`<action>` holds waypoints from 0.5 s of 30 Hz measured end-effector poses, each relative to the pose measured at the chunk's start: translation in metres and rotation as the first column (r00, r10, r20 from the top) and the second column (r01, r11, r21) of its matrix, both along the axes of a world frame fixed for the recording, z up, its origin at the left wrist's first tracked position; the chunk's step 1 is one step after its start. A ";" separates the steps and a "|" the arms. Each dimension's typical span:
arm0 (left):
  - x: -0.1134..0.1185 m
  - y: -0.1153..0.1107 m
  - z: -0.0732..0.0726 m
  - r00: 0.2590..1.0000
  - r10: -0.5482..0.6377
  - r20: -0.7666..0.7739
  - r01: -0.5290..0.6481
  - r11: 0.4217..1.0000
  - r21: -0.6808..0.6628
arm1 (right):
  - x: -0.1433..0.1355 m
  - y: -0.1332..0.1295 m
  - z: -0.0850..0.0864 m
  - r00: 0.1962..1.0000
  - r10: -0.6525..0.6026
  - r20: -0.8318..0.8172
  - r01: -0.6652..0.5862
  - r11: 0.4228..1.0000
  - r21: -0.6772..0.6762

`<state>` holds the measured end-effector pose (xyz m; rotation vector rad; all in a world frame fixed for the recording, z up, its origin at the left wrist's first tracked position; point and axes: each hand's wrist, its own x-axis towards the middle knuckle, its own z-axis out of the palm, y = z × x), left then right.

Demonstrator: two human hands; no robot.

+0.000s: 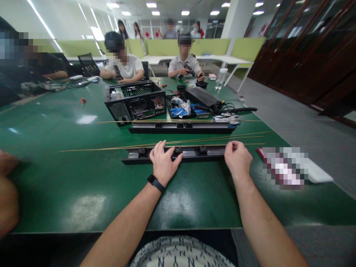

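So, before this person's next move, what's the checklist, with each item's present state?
1. Left hand on the near rail: ok, fingers spread across it.
2. Right hand gripping something: cannot tell; fingers are curled at the rail's right end, contents hidden.
3. Black blocks seated in the rail: cannot tell; three show along it, their undersides hidden.
4. Thin rods well away from the hands: not ok; they run close by the left fingertips.
5. Far rail apart from the near one: ok, green table shows between.
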<state>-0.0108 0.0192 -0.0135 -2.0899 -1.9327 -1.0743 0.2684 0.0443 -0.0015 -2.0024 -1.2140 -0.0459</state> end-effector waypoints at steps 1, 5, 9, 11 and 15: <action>0.000 0.000 0.000 1.000 0.000 -0.003 0.000 1.000 -0.002 | -0.002 -0.001 0.000 1.000 0.015 -0.002 -0.015 1.000 -0.005; 0.000 -0.001 0.001 1.000 0.003 -0.010 -0.003 1.000 -0.008 | -0.008 -0.003 0.000 0.998 0.065 -0.007 -0.065 0.998 -0.004; 0.000 -0.001 0.001 1.000 0.003 -0.014 -0.003 1.000 -0.004 | -0.010 -0.003 0.001 0.997 0.080 -0.018 -0.080 0.997 0.012; 0.000 -0.001 0.001 1.000 0.004 -0.013 -0.004 1.000 -0.006 | -0.010 -0.003 0.001 0.997 0.079 -0.017 -0.079 0.997 0.010; 0.000 -0.001 0.001 1.000 0.004 -0.013 -0.004 1.000 -0.009 | -0.011 -0.004 0.001 0.997 0.075 -0.003 -0.075 0.997 0.004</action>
